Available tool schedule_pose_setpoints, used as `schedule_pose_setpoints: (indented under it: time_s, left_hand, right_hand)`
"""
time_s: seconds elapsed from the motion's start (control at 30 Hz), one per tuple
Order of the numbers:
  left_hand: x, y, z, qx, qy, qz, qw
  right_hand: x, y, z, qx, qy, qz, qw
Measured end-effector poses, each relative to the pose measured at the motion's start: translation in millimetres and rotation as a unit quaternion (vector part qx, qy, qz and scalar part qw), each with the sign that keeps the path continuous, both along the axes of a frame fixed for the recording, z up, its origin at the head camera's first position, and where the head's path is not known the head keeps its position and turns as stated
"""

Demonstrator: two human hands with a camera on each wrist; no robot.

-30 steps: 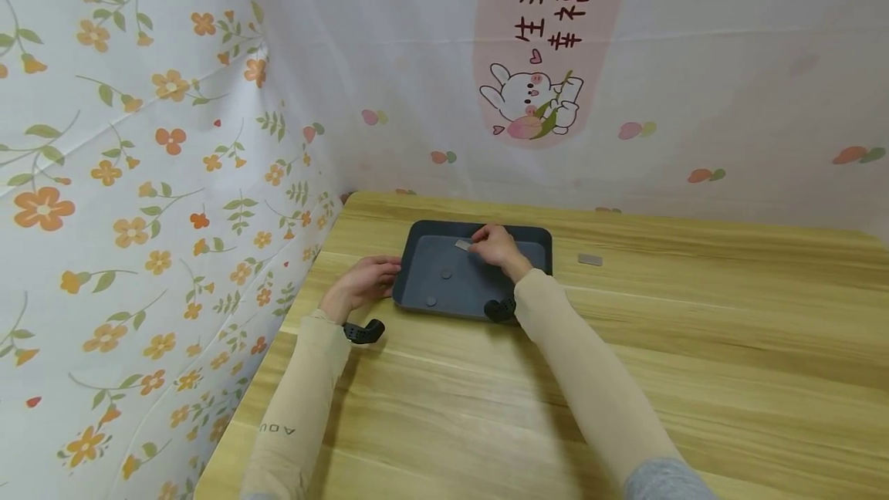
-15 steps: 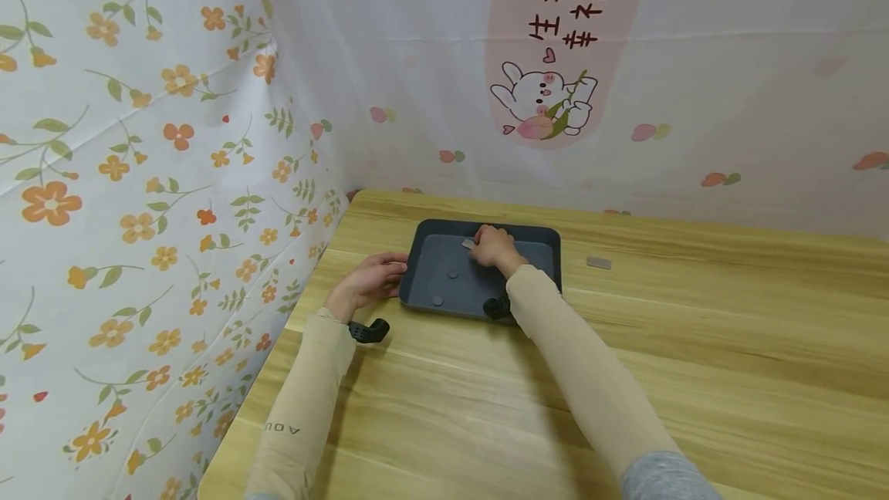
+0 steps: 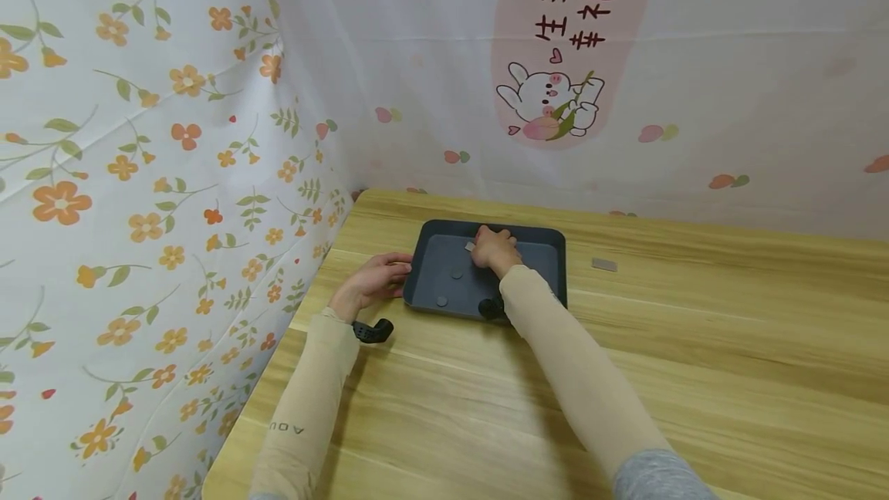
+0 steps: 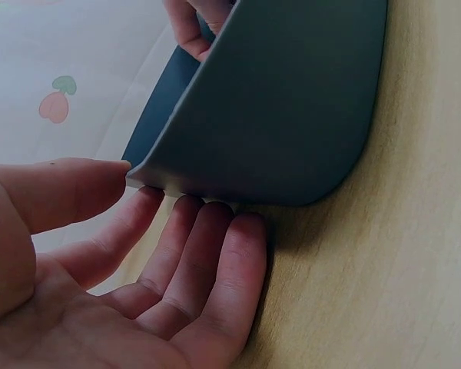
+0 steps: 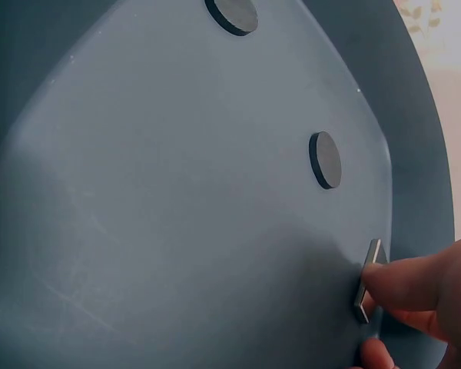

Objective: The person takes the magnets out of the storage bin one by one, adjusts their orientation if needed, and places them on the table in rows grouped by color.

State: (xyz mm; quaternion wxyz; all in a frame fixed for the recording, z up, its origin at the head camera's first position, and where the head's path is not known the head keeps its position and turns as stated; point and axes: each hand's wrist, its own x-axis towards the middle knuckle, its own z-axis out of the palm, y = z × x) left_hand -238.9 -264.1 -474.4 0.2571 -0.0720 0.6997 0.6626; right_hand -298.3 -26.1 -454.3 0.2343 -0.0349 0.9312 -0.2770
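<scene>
A shallow dark grey tray (image 3: pixel 434 253) lies on the wooden table. At its left side is my left hand (image 3: pixel 377 282); the left wrist view has the thumb at the tray's rim (image 4: pixel 165 138) and the other fingertips (image 4: pixel 246 231) against the outer wall. My right hand (image 3: pixel 495 249) reaches inside, near the far wall, and pinches a thin rectangular metal plate (image 5: pixel 370 288) on edge, its thumb across one face. In the head view fingers hide most of this plate (image 3: pixel 469 246). Two flat grey discs (image 3: pixel 457 273) lie on the tray floor toward the left.
Another flat grey rectangular plate (image 3: pixel 604 265) lies on the wooden table (image 3: pixel 694 346) to the right of the tray. A patterned curtain (image 3: pixel 430 99) hangs behind the table, and a floral one (image 3: pixel 153 238) runs along its left side.
The head view has shifted, so everything sits further right in it. My right hand has turned slightly and covers more of the plate. The left hand stays at the tray's left side.
</scene>
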Motion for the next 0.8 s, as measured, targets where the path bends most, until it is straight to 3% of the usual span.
schedule_pose_setpoints:
  time_s: [0.27,0.53,0.8]
  left_hand:
    - [0.1,0.1,1.4,-0.001,-0.005,-0.002,1.0]
    - [-1.5,1.3,1.3,-0.007,-0.008,-0.002,0.9999]
    - [0.6,3.8,3.5,-0.011,-0.009,0.001,0.9999]
  right_hand:
    - [-5.6,-1,-3.2,0.02,-0.014,0.016,0.9996]
    - [-5.8,9,9.9,0.069,-0.04,0.117,0.9899]
    - [-7.8,16,13.1,0.083,-0.067,0.155,0.9821]
